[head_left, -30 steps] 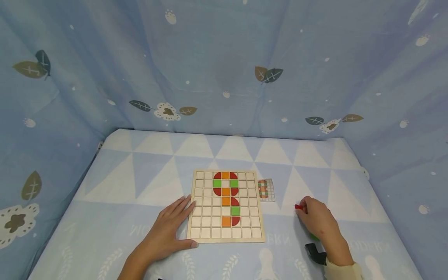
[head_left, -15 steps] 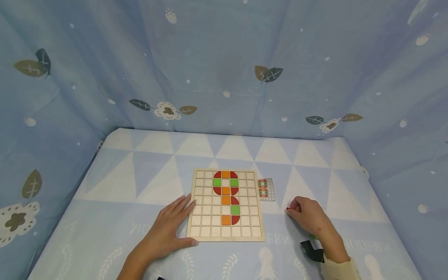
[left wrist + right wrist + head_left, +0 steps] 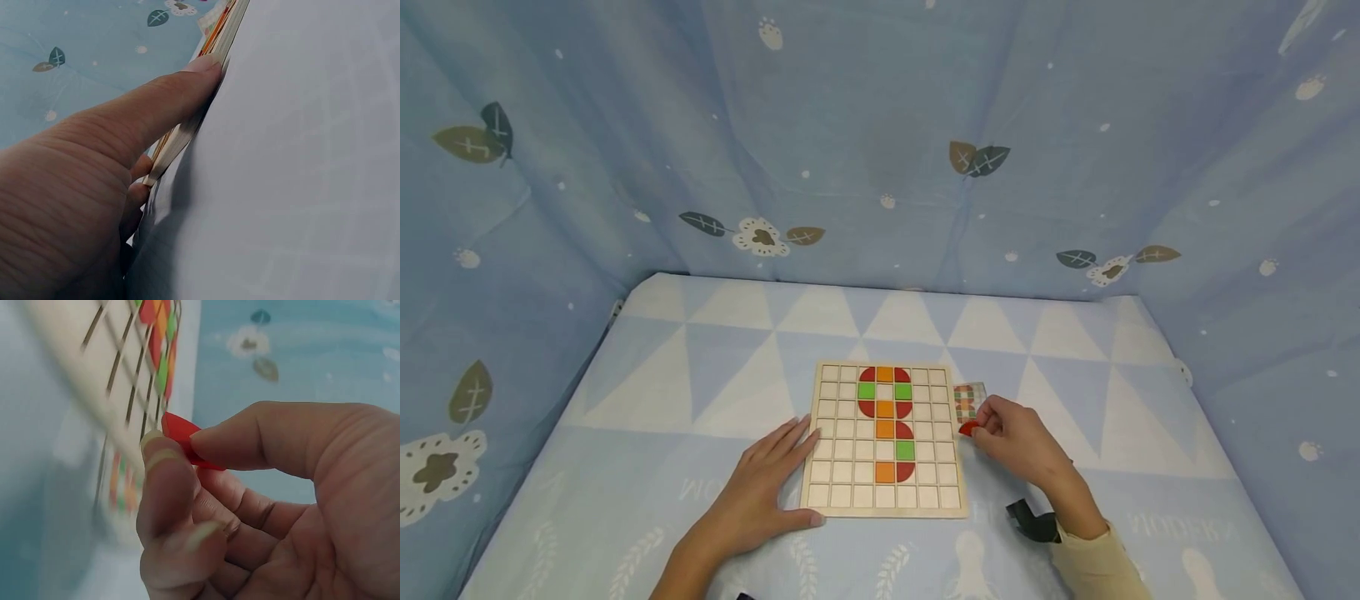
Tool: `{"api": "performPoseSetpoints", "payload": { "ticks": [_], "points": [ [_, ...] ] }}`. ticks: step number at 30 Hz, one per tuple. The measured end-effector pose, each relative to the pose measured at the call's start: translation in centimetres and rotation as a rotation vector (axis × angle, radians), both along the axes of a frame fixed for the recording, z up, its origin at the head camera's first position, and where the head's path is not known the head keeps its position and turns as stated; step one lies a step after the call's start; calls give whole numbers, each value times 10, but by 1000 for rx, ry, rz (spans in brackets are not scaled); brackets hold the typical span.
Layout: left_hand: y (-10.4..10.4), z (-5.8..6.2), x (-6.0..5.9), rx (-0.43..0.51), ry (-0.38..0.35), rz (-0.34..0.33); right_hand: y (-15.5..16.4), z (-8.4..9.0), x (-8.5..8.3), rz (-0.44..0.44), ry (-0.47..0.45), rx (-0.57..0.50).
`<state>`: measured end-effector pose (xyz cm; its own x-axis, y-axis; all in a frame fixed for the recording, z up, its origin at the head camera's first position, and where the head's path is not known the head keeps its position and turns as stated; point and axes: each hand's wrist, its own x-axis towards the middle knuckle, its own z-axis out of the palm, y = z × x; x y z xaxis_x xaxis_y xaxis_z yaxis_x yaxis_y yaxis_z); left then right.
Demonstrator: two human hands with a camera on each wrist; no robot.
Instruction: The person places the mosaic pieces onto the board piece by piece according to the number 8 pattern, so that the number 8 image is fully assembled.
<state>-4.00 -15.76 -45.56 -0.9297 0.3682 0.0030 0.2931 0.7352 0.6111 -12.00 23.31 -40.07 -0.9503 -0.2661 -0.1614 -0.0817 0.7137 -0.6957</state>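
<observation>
A square wooden grid board [image 3: 842,498] lies on the cloth, with red quarter-round, orange square and green square tiles in some of its cells. My left hand [image 3: 758,492] rests at the board's left side with its fingers straight, touching the left edge; its thumb reaches the near left corner. Between thumb and fingertips, my right hand [image 3: 1026,442] pinches a red quarter-round tile [image 3: 179,430]. In the head view that hand is just right of the board, over the near part of a small pattern card [image 3: 964,402], which it partly hides.
Triangle-patterned cloth [image 3: 730,375] covers the table. Blue printed fabric [image 3: 880,167] hangs behind it and on both sides. A black object [image 3: 1033,522] sits at the right wrist, near the cream sleeve [image 3: 1093,562].
My right hand has moved left with the red tile, from the right part of the table to beside the board and card. My left hand and the board have stayed in place.
</observation>
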Motion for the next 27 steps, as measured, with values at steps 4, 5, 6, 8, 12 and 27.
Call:
{"api": "performPoseSetpoints", "payload": {
  "ticks": [4, 5, 6, 8, 12, 27],
  "points": [
    [0, -1, 0, -4, -28, 0, -25, 0, -8, 109, 54, 18],
    [0, -1, 0, -8, -37, 1, -32, 0, -10, 134, 71, 24],
    [0, -1, 0, -9, -43, 1, -38, -1, -12, 165, 93, 32],
    [0, -1, 0, -13, -43, 1, -50, -2, -17, 221, 135, 35],
    [0, -2, -1, -12, -22, 0, -72, -5, -28, 334, 181, 7],
    [-2, -2, -1, -10, -18, -3, -118, -15, -52, 498, 77, -10]
  ]
}}
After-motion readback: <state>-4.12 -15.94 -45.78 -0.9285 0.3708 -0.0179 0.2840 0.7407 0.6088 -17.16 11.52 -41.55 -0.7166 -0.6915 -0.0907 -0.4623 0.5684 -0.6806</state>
